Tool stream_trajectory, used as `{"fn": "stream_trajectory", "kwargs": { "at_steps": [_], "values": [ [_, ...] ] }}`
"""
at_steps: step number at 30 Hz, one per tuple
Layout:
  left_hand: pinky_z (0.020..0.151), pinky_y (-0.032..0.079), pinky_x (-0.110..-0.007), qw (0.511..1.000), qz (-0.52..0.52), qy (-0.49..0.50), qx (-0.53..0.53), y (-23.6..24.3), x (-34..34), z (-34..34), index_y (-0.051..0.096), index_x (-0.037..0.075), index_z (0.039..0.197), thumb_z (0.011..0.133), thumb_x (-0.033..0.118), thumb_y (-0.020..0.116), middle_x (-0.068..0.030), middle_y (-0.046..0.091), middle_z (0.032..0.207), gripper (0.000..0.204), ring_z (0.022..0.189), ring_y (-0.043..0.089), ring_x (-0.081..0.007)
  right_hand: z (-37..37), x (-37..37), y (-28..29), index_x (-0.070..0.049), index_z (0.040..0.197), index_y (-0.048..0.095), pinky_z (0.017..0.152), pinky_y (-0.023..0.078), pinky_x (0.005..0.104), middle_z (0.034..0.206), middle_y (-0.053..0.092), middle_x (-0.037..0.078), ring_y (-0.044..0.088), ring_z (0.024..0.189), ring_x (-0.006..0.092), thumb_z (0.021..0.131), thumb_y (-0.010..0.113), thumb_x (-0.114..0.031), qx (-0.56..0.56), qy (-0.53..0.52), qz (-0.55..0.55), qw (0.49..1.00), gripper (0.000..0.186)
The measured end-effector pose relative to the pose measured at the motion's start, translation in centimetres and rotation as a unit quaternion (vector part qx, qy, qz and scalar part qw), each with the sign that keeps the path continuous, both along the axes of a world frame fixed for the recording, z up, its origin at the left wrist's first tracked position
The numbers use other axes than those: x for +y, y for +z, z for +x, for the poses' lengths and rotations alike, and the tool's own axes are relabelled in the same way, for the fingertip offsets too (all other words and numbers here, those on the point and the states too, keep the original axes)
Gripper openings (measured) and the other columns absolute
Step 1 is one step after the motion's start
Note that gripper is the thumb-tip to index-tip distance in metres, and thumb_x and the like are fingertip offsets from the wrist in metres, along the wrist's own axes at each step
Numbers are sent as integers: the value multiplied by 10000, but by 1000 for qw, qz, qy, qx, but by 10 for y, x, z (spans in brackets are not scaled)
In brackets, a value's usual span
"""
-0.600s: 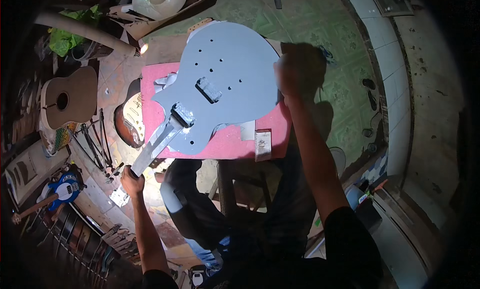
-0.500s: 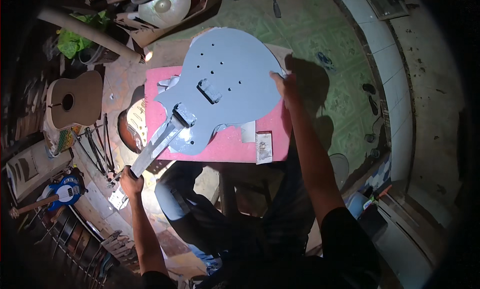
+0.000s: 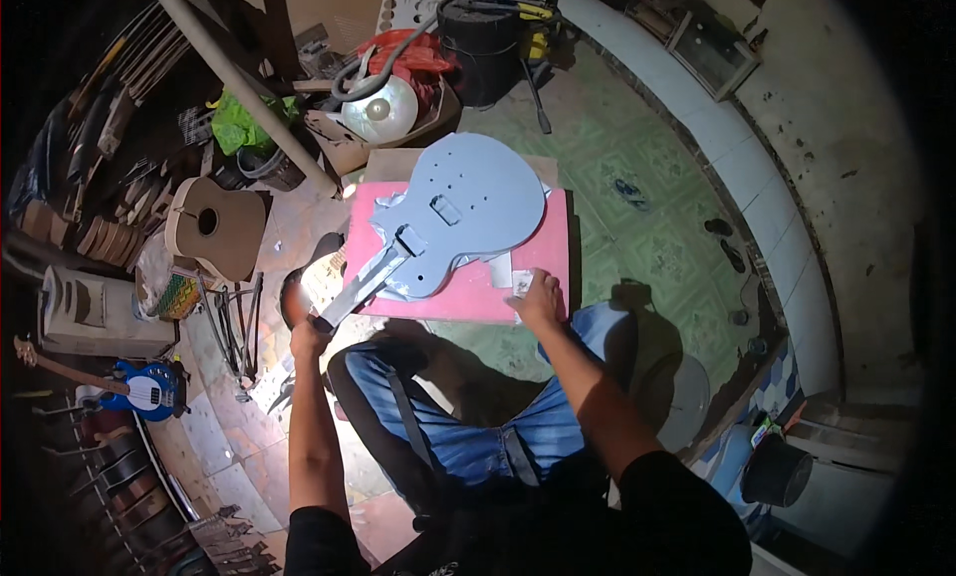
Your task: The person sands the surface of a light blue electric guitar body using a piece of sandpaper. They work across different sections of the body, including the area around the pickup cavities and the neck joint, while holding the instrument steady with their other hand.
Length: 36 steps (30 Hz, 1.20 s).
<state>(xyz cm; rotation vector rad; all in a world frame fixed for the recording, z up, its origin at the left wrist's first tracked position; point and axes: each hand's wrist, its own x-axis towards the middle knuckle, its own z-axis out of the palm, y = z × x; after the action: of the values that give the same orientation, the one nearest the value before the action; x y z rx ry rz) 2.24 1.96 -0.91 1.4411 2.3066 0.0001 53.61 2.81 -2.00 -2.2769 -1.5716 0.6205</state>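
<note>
A grey-primed electric guitar body lies face up on a pink foam board, its neck slanting toward my lower left. My left hand is closed around the far end of the neck. At the board's near right corner, my right hand has its thumb and fingers around a small pale rectangular block. A loose whitish sheet lies beside that block, at the edge of the guitar body.
An unfinished acoustic guitar body stands at the left, above a blue bass guitar. Beyond the board are a cardboard box and a black bucket. Sandals lie on the green floor at right.
My right hand has left the guitar body's edge and come down to the small block. The guitar now lies lower on the foam board, my left hand still on its neck. The view has shifted.
</note>
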Motion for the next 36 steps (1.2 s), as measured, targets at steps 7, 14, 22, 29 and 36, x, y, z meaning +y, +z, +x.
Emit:
{"fn": "stream_trajectory", "kwargs": {
  "at_steps": [7,14,22,29,36],
  "values": [
    [906,529,-503,939,328,-45,94,19,9,106,670,3,1200,820,353,876,-222,688,1153,555,1041,660,-416,10,-8,-19,-143,1411,464,1047,480,542,1325,544,217,527,1287,444,697,928,-247,107,-9,51,993,858],
    [953,567,-455,924,44,-92,-368,-26,35,307,703,47,1196,956,435,738,-194,757,1179,458,1113,738,-339,3,-6,-13,-129,1381,538,1002,509,503,1278,638,206,627,1190,385,728,886,-240,143,-3,96,985,748],
    [870,580,-526,975,45,58,-210,-56,57,388,758,64,984,897,520,755,-209,768,1003,464,996,744,-414,30,-8,-40,-29,1387,551,1016,518,398,1251,673,163,661,1139,263,785,836,-132,368,-80,95,922,674],
    [645,516,-304,764,-79,110,-631,-28,15,365,656,80,899,992,283,628,-28,606,770,225,695,615,-148,63,-20,-31,-44,1299,632,902,559,387,1112,702,77,685,1000,225,903,680,-220,636,-175,-81,747,436],
    [723,470,-311,776,-161,-32,-609,-26,-24,335,712,90,1042,971,468,703,27,589,850,385,813,570,-128,42,-59,11,-52,1288,659,820,560,370,1050,719,91,697,955,227,866,617,-157,671,-104,-141,720,437]
  ]
}}
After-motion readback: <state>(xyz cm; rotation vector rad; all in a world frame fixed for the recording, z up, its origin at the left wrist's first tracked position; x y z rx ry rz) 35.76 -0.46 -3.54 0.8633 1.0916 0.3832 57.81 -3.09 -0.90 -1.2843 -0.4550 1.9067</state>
